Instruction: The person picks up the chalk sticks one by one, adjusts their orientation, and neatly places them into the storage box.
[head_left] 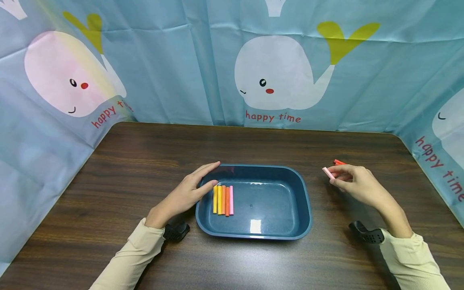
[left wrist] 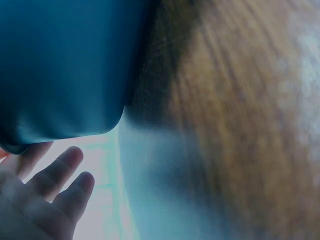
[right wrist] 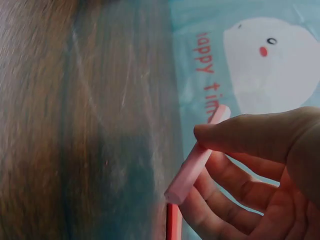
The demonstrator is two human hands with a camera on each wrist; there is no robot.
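Note:
My left hand (head_left: pixel 186 192) holds the left rim of a blue plastic tray (head_left: pixel 253 237), thumb over the inner side and fingers along the outside. In the left wrist view, its fingers (left wrist: pixel 75 192) stretch beside the tray wall (left wrist: pixel 60 75). Standing side by side at the tray's left end are several chalk sticks (head_left: pixel 223 201), running from yellow through orange to pink. To the right of the tray, my right hand (head_left: pixel 359 183) pinches a light pink chalk stick (right wrist: pixel 192 167) between thumb and fingers, tilted above the table.
A red stick (head_left: pixel 339 162) lies on the dark wood table (head_left: pixel 163 149) just beyond my right hand, partly hidden by it. Blue cloth (head_left: pixel 203 60) printed with whales hangs behind the table and along its sides.

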